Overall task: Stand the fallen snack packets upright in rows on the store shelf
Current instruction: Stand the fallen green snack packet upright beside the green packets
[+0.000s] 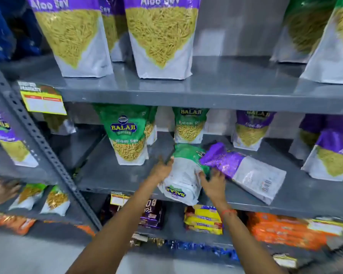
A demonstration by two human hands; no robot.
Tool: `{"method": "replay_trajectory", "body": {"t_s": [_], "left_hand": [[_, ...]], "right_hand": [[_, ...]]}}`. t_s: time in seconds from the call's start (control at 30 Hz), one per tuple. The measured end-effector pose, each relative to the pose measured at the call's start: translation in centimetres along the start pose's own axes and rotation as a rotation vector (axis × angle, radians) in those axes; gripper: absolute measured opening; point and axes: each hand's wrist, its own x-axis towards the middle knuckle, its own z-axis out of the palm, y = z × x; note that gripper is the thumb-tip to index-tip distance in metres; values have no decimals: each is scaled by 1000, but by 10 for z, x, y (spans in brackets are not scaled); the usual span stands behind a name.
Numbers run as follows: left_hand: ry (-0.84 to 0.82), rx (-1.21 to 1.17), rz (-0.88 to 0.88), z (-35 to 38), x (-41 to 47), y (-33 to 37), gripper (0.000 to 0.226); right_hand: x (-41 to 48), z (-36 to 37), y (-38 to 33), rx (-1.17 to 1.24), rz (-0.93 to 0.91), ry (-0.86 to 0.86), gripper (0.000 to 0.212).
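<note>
A green-and-white fallen packet lies back-side up on the middle shelf, its base hanging over the front edge. My left hand grips its left side and my right hand grips its right side. A purple-and-white packet lies flat just right of it, its purple top overlapping the green one. Behind them, an upright green packet, a smaller green one and a purple one stand on the same shelf.
Large Aloo Sev packets stand on the top shelf. A purple packet stands at the right of the middle shelf. A perforated grey upright divides the racks on the left. Biscuit packs and orange packs fill the lower shelf.
</note>
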Motion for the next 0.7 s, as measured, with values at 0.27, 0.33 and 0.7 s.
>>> {"method": "replay_trajectory", "body": {"t_s": [0.27,0.33,0.7], "left_hand": [[-485,-572,-280,-13,35,-29,73],[-488,-644,-309,-10,47,-41,78],[-239,-903,104,-35,62,-2,24]], "right_hand": [[10,2,-12,629,375,-277,14],[13,-1,-15,757,425,-343,7],[78,-15,-61,770,32,-297,33]]}}
